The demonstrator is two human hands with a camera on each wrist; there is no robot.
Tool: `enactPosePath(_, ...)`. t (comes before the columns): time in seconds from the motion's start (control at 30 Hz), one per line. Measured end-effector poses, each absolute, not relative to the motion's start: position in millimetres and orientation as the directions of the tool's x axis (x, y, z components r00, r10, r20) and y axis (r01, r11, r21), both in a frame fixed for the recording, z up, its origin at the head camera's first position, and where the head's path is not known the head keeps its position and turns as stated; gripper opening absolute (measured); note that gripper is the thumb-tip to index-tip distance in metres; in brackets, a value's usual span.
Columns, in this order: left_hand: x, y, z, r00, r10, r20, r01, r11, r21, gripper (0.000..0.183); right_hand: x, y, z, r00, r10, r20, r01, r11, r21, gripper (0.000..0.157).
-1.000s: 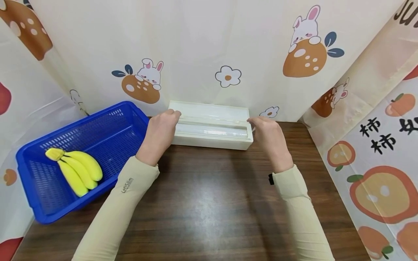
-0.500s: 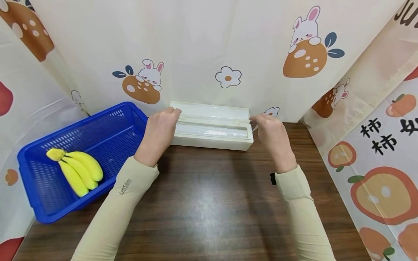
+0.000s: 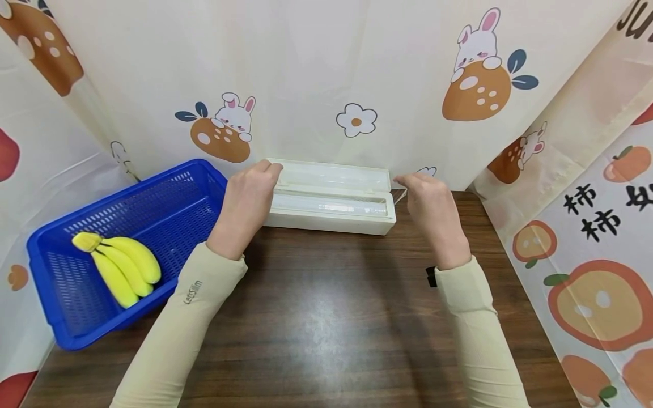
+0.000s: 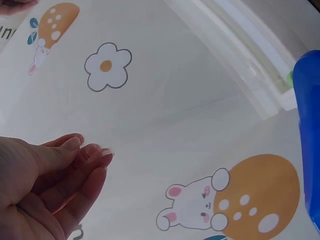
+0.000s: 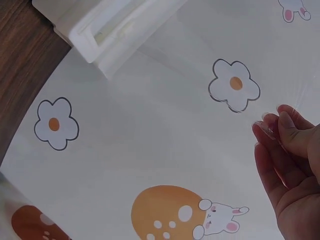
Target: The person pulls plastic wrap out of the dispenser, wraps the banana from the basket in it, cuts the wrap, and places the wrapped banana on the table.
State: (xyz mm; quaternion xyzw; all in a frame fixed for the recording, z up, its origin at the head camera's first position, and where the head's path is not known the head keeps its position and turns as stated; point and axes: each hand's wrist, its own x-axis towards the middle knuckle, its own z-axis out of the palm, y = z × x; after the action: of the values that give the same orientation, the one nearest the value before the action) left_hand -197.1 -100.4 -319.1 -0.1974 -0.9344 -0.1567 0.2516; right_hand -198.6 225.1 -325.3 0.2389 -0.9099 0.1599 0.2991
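A white cling film box (image 3: pixel 331 223) sits at the back of the table with its lid up, a roll of clear film (image 3: pixel 331 204) inside. My left hand (image 3: pixel 247 195) is at the box's left end and my right hand (image 3: pixel 432 215) just beyond its right end, both raised above it. Each pinches clear cling film between thumb and fingers. Beside the right hand a thin film edge (image 3: pixel 401 196) slants down to the box. In the left wrist view the left hand's thumb (image 4: pixel 70 145) meets the fingertips; the right hand's thumb (image 5: pixel 286 121) does likewise in the right wrist view.
A blue plastic basket (image 3: pixel 173 226) stands at the left, its right side close to the left forearm. A bunch of bananas (image 3: pixel 122 263) lies in it. Printed curtains (image 3: pixel 306 68) close off the back and sides of the brown wooden table (image 3: pixel 326 323).
Both hands have risen a little from the box and moved slightly apart, the right one farther right. The film edge beside the right hand has lengthened. Box and basket stay put.
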Motion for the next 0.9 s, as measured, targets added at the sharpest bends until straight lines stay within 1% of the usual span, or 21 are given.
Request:
enactPosePath(0.3,-196,-100,-312,-0.787,0.271,0.554,0.443,0.874,0.201,0.023,-197,224,-317,-0.686,-0.329,0.648,-0.536,0.832,-0.144,0.028)
enactPosePath(0.37,-196,-99,-310,-0.788,0.269,0.555,0.44,0.875,0.2,0.023,-197,224,-315,-0.681,-0.327,0.655,-0.536,0.832,-0.142,0.025)
enactPosePath(0.53,-196,-99,-306,-0.787,0.263,0.558,0.438,0.875,0.205,0.024,-196,224,-311,-0.681,-0.318,0.66,-0.527,0.838,-0.14,0.023)
enactPosePath(0.73,-194,-98,-301,-0.79,0.25,0.559,0.426,0.881,0.208,0.024,-194,224,-305,-0.674,-0.32,0.666,-0.537,0.831,-0.144,0.026)
enactPosePath(0.9,-193,-98,-299,-0.77,0.243,0.589,0.434,0.877,0.206,0.023,-192,224,-301,-0.671,-0.308,0.674,-0.54,0.826,-0.16,0.027)
